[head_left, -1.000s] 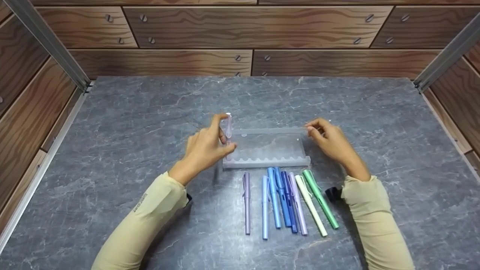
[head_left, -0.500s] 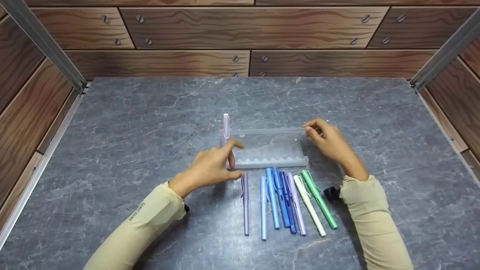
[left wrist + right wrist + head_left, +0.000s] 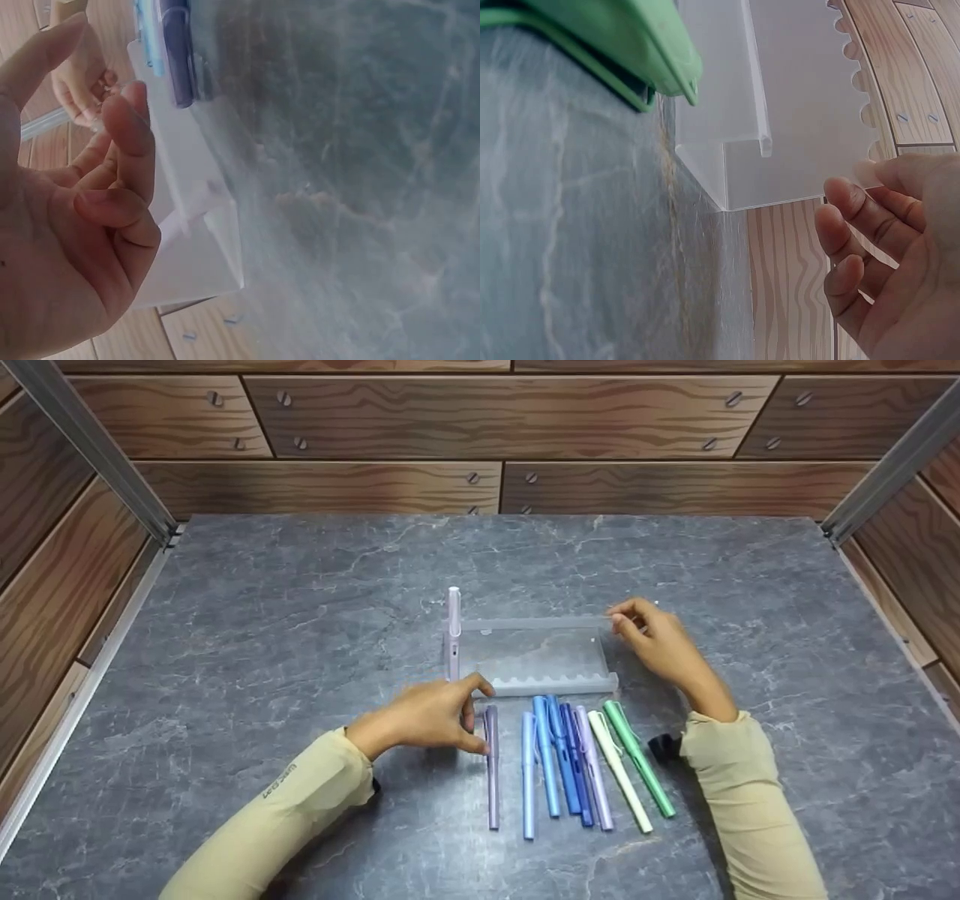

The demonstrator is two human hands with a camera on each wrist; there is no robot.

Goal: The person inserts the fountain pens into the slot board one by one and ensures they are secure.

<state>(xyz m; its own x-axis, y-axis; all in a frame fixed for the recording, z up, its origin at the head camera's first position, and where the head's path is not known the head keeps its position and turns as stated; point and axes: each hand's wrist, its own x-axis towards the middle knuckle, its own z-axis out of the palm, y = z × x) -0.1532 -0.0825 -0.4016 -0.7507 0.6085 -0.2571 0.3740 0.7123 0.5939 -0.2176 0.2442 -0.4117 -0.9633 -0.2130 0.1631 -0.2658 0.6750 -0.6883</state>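
grey-purple pen [image 3: 493, 787] and light-blue pen [image 3: 529, 787] flank free room.

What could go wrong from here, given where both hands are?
The grey-purple pen could roll away: the left hand is right at it, but its fingers are not closed round it.

The clear rack might shift if that hand bumps its front edge, as the right hand is only at the far right corner; the pale pink pen standing at its left end could be disturbed.
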